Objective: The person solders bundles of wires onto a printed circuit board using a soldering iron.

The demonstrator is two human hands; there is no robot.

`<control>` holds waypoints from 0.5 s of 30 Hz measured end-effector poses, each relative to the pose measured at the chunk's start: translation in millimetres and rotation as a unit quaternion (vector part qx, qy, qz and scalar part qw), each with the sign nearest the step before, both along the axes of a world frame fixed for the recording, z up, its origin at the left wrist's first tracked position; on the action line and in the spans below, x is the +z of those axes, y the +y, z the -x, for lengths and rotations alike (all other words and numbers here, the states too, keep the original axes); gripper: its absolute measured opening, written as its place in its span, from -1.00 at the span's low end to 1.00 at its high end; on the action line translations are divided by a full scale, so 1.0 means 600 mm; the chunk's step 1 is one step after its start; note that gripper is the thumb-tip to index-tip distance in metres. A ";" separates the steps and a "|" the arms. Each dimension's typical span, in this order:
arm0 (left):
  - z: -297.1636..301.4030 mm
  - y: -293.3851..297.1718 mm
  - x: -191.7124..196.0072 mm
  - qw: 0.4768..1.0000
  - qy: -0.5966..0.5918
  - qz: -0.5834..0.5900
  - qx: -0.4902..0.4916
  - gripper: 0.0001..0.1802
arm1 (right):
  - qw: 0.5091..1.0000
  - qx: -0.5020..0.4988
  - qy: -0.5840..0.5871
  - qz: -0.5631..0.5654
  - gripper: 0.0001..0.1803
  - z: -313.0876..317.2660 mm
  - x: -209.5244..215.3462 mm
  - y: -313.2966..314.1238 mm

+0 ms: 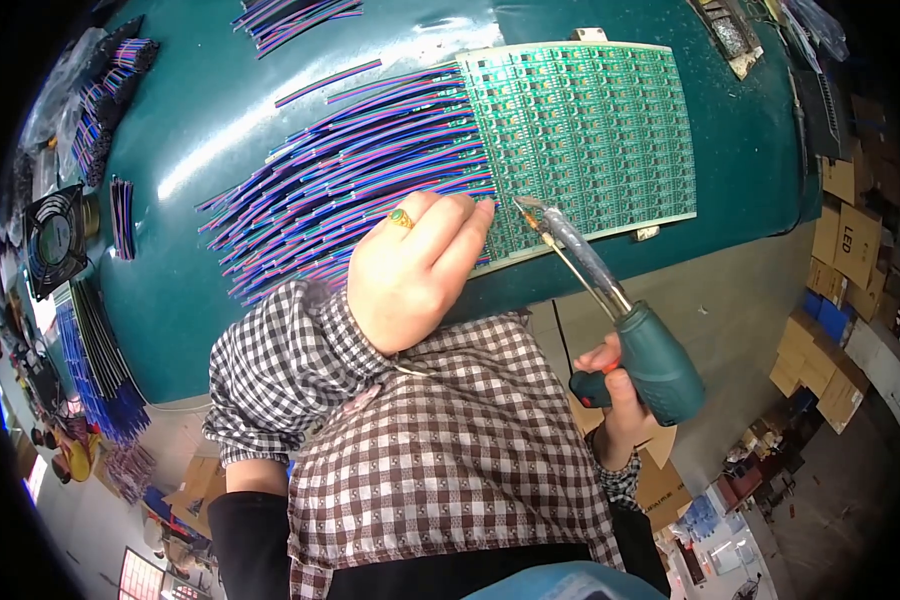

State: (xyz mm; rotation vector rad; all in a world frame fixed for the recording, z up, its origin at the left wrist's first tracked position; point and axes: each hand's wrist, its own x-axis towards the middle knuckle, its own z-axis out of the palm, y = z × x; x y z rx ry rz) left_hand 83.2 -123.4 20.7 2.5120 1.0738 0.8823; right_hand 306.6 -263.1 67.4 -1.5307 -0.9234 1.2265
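A green panel of circuit boards point(590, 130) lies on the bench with its left edge lined by rows of blue, red and black wires point(340, 190). My left hand point(410, 265), a ring on one finger, is closed over the wire ends at the panel's near left part; its fingertips pinch a wire there, mostly hidden under the fingers. In my right hand point(615, 390) is a soldering gun point(660, 370) with a dark green handle and a metal barrel. Its tip, with a thin feed tube alongside, points at the panel just right of my left fingertips.
More wire bundles point(300, 18) lie at the back, and another small bundle point(122, 218) at the left. A black fan point(58, 240) stands at the left edge. Off the bench at right are cardboard boxes point(855, 245). The bench's near edge runs just below the panel.
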 end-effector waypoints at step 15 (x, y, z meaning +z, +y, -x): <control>0.001 0.001 -0.002 1.000 -0.007 0.014 0.016 -0.62 | 0.998 0.043 -0.031 -0.027 -0.62 0.010 0.002 0.017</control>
